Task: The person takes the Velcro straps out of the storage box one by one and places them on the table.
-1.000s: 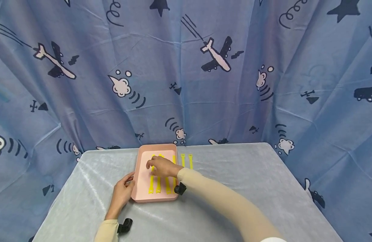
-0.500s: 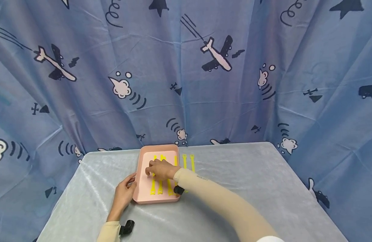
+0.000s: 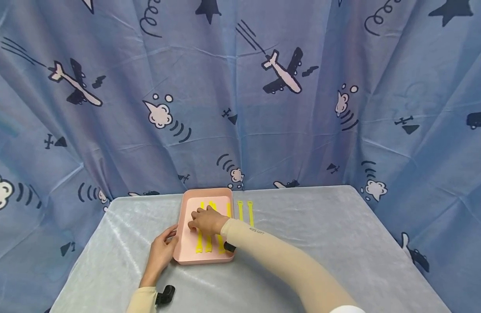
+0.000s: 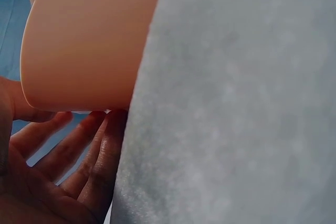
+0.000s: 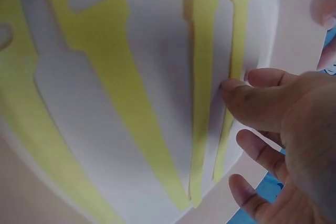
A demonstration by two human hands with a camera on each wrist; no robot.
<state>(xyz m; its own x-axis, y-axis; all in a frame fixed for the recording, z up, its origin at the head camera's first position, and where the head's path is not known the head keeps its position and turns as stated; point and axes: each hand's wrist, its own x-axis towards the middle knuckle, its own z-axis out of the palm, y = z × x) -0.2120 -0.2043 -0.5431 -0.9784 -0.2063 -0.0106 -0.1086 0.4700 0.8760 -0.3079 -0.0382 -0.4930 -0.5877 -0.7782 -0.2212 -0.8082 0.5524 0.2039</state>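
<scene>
Right hand (image 3: 208, 221): pinches the outermost yellow strip (image 5: 240, 35) between thumb and forefinger, a grip the head view conceals. Left hand (image 3: 161, 251): rests against the pink tray (image 3: 204, 262); left wrist view reveals its fingers spread. Tray holds four strips; two further strips (image 3: 251, 213) lie right of it on grey table (image 3: 322, 252). Right sleeve (image 3: 272, 256): dark lettering (image 3: 257, 230), too small to read.

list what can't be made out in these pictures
Head view: middles of the yellow strips in the tray, behind the right hand and sleeve.
Head view: lower ends of two strips beside the tray, behind the sleeve.
Head view: sleeve lettering, too small.
Left wrist view: the tray's inside, behind its wall.
</scene>
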